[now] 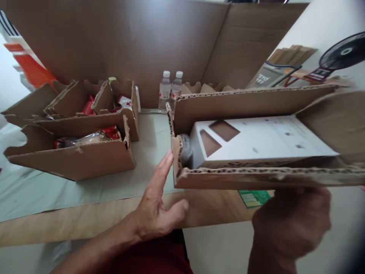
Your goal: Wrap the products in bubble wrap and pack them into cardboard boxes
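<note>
In the head view, a long open cardboard box (236, 179) hangs at the right, overlapping the table's front edge. Inside it lies a white carton (256, 139) with brown shapes printed near one end. A clear, rounded plastic item (186, 149) is wedged at the box's left end. My left hand (158, 207) has its fingers stretched out, fingertips against that left end. Blurred and curled, my right hand (292, 224) is up against the underside of the box's near wall; part of its fingers is hidden.
At left, a cardboard bin (71, 161) holds red-and-clear packets (98, 137), with more bins (76, 99) behind. Two water bottles (164, 91) stand before a tall cardboard panel (128, 45). A green card (253, 198) lies at the table's front edge. A black fan (345, 53) is at far right.
</note>
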Tool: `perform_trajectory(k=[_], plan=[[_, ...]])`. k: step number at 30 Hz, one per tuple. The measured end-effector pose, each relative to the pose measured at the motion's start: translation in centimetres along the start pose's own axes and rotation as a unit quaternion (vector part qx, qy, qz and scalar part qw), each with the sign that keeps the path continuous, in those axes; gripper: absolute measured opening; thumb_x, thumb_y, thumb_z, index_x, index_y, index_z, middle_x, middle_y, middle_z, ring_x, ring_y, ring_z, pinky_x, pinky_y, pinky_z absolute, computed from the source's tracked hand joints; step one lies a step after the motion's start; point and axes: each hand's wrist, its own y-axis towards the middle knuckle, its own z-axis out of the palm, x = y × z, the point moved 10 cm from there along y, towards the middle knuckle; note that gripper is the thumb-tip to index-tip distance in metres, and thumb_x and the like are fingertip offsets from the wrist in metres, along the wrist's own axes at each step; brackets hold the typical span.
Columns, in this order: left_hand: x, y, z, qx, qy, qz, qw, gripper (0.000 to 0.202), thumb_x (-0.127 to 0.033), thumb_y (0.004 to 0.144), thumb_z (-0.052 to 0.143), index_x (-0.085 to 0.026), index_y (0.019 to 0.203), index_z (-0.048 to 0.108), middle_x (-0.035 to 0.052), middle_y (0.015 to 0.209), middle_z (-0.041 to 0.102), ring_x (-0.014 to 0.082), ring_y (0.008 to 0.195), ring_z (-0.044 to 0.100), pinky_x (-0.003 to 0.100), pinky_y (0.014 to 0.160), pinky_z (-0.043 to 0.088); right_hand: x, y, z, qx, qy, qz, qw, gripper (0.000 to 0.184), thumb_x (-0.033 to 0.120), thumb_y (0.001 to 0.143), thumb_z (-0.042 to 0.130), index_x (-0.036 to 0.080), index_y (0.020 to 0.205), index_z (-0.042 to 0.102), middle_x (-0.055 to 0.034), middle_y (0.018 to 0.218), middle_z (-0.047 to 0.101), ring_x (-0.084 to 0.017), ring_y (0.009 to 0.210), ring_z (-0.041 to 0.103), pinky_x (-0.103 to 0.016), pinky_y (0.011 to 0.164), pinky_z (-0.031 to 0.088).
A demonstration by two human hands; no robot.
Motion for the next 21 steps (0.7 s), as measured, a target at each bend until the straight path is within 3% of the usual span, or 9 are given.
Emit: perform_trajectory(k=[2, 4, 6, 10, 14, 17, 19, 21], plan=[[1.2, -0.4, -1.3, -0.045, 0.001, -0.025, 0.999, 0.079, -0.033, 0.091, 0.069, -0.024, 0.162, 0.035, 0.0136, 0.160, 0.048, 0.0346, 0.150, 0.045, 0.055, 0.127, 0.034, 0.2, -0.9, 2.1, 0.063, 0.026, -0.025, 0.997, 0.030, 0.048, 0.104, 0.046, 0.030, 0.116, 0.066, -0.0103, 0.103, 0.067, -0.032, 0.099, 0.064, -0.050, 0.087, 0.050], [2.5, -1.0, -3.2, -0.093, 0.012, -0.054, 0.994, 0.079, -0.034, 0.091, 0.070, -0.024, 0.161, 0.035, 0.0140, 0.160, 0.047, 0.0350, 0.149, 0.045, 0.057, 0.127, 0.033, 0.1, -2.2, 5.6, 0.147, 0.094, -0.021, 0.984, 0.037, 0.050, 0.105, 0.042, 0.026, 0.125, 0.062, -0.0099, 0.111, 0.068, -0.029, 0.103, 0.065, -0.047, 0.090, 0.053], [3.3, -2.0, -3.8, -0.094, 0.030, -0.074, 0.992, 0.083, -0.035, 0.091, 0.070, -0.025, 0.164, 0.030, 0.0149, 0.166, 0.040, 0.0369, 0.152, 0.040, 0.060, 0.127, 0.030, -0.7, -2.8, 8.9, 0.187, 0.143, -0.001, 0.972, 0.040, 0.052, 0.105, 0.043, 0.023, 0.125, 0.061, -0.0090, 0.114, 0.069, -0.026, 0.106, 0.065, -0.043, 0.092, 0.053], [3.1, -5.6, -2.1, -0.071, 0.096, -0.091, 0.989, 0.091, -0.030, 0.093, 0.065, -0.030, 0.169, 0.014, 0.0127, 0.175, 0.021, 0.0387, 0.160, 0.025, 0.065, 0.128, 0.026, -2.8, -2.7, 15.2, 0.258, 0.185, 0.012, 0.948, 0.049, 0.063, 0.100, 0.050, 0.022, 0.122, 0.062, -0.0094, 0.118, 0.070, -0.026, 0.112, 0.064, -0.043, 0.100, 0.052], [2.0, -8.9, 0.1, -0.086, 0.164, -0.089, 0.979, 0.096, -0.021, 0.087, 0.067, -0.031, 0.168, 0.017, 0.0131, 0.177, 0.012, 0.0436, 0.160, 0.022, 0.068, 0.121, 0.037, -2.6, -2.8, 21.3, 0.376, 0.199, -0.010, 0.905, 0.080, 0.079, 0.094, 0.044, 0.021, 0.149, 0.050, -0.0146, 0.153, 0.056, -0.028, 0.144, 0.049, -0.046, 0.120, 0.040], [2.1, -9.8, 2.5, -0.026, 0.169, -0.069, 0.983, 0.100, -0.012, 0.079, 0.070, -0.032, 0.166, 0.025, 0.0149, 0.176, 0.014, 0.0453, 0.158, 0.026, 0.065, 0.117, 0.044, -1.9, -2.4, 23.8, 0.400, 0.137, -0.035, 0.906, 0.086, 0.081, 0.097, 0.032, 0.021, 0.158, 0.041, -0.0155, 0.163, 0.045, -0.028, 0.152, 0.041, -0.050, 0.126, 0.031], [2.5, -10.0, 3.5, 0.015, 0.167, -0.048, 0.985, 0.095, -0.008, 0.079, 0.066, -0.031, 0.164, 0.031, 0.0151, 0.176, 0.016, 0.0446, 0.158, 0.028, 0.065, 0.116, 0.045, -1.8, -2.1, 24.1, 0.380, 0.084, -0.055, 0.919, 0.087, 0.081, 0.098, 0.027, 0.018, 0.154, 0.048, -0.0177, 0.160, 0.049, -0.030, 0.150, 0.043, -0.054, 0.125, 0.031], [3.2, -10.2, 3.3, 0.026, 0.170, -0.032, 0.985, 0.083, -0.007, 0.082, 0.061, -0.031, 0.159, 0.040, 0.0148, 0.174, 0.021, 0.0431, 0.157, 0.030, 0.065, 0.117, 0.045, -2.1, -2.1, 23.6, 0.358, 0.060, -0.069, 0.929, 0.084, 0.079, 0.098, 0.027, 0.016, 0.145, 0.058, -0.0185, 0.153, 0.057, -0.031, 0.145, 0.050, -0.054, 0.122, 0.035]])
